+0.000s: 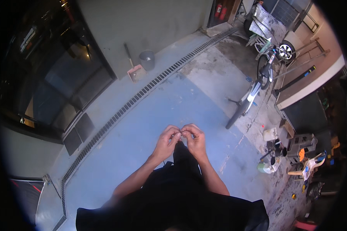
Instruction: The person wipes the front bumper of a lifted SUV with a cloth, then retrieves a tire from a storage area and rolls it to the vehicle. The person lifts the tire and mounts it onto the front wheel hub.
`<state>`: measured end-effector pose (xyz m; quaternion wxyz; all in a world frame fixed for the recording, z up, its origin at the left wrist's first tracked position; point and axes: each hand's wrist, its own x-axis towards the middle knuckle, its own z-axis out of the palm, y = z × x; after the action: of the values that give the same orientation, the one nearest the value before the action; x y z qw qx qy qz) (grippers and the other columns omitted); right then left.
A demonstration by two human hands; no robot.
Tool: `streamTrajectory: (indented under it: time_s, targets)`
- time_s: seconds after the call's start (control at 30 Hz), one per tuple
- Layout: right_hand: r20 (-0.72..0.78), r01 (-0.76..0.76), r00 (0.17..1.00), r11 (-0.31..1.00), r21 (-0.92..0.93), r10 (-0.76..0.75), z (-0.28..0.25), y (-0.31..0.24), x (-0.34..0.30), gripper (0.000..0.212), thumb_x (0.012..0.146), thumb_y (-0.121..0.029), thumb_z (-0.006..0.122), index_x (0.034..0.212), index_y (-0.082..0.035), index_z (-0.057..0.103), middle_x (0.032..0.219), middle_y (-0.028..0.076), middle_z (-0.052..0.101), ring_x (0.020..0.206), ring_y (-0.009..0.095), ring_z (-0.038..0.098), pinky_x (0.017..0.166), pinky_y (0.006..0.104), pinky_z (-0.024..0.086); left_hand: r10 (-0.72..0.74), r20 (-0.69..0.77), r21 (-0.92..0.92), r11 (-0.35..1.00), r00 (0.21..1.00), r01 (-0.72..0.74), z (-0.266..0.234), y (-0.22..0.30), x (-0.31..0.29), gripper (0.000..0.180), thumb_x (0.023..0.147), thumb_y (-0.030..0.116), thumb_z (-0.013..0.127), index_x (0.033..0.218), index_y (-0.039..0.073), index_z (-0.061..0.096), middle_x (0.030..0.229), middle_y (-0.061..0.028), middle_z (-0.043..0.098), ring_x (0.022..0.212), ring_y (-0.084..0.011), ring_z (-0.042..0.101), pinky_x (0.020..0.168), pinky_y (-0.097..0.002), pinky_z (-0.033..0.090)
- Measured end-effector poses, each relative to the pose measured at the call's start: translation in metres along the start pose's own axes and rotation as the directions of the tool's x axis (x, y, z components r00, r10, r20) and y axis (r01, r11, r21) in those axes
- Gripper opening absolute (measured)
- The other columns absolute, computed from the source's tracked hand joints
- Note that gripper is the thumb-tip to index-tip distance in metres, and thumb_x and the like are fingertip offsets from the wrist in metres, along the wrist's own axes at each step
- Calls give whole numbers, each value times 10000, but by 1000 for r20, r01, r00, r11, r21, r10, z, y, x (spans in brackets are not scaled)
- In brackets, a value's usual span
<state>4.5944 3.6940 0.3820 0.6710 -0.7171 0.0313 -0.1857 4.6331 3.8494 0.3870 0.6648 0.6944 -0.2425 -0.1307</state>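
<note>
Both hands meet in front of my body, fingertips nearly touching, above the blue floor [142, 127]. My left hand [168, 141] is closed, its thumb and fingers pinched together. Opposite it, my right hand [194, 140] makes a similar pinch. Something tiny may lie between the fingertips, but it is too small and too hidden to name. Below the hands hangs dark clothing [185, 156], and my bare forearms come up from the lower edge.
A long drain grate [133, 101] curves across the floor. By the grey wall stand a dustpan [135, 73] and a bucket [147, 60]. To the right are a bicycle [254, 91], a white container [270, 134], concrete blocks [299, 143] and a small chair [307, 168].
</note>
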Motion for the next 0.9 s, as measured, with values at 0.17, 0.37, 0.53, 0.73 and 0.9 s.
streamTrajectory:
  time_s: [0.17,0.37,0.53,0.73,0.9]
  targets:
    - [42,-61,997,998,2,60,12,61,192,61,910,5,701,956,9,741,907,79,696,747,122,615,692,280,512,-59,-32,-58,997,998,57,-47,-50,184,139,1062,99,548,1063,-19,621,1092,-73,567,874,-145,630,742,-294,524]
    - [398,-233,907,953,196,140,49,107,443,175,988,-74,669,1134,-7,736,993,41,666,788,120,600,709,257,510,-155,-248,-158,980,956,118,-140,-97,386,93,1046,97,584,1044,9,616,1022,-64,620,847,-136,637,719,-287,518]
    - [439,-182,887,982,51,142,84,179,597,398,961,-81,701,1354,-83,640,1080,78,636,859,150,607,739,280,534,-230,-519,-268,958,823,99,-224,-167,512,125,1016,92,623,944,-8,641,1030,-111,692,856,-183,726,656,-304,569]
    - [335,-262,827,837,-481,451,39,400,748,492,880,-73,763,1352,-62,626,1266,188,659,1046,288,689,787,348,578,-334,-644,-319,935,689,155,-358,-291,690,117,959,42,684,939,-1,577,958,-133,706,850,-213,741,635,-326,627]
    - [-175,-910,337,272,-313,925,-71,525,737,427,931,-189,699,1342,-109,615,1040,88,699,768,209,687,687,392,587,-321,-693,-180,944,645,276,-466,-409,862,236,885,91,753,1048,-7,614,954,-162,746,796,-216,744,602,-349,618]
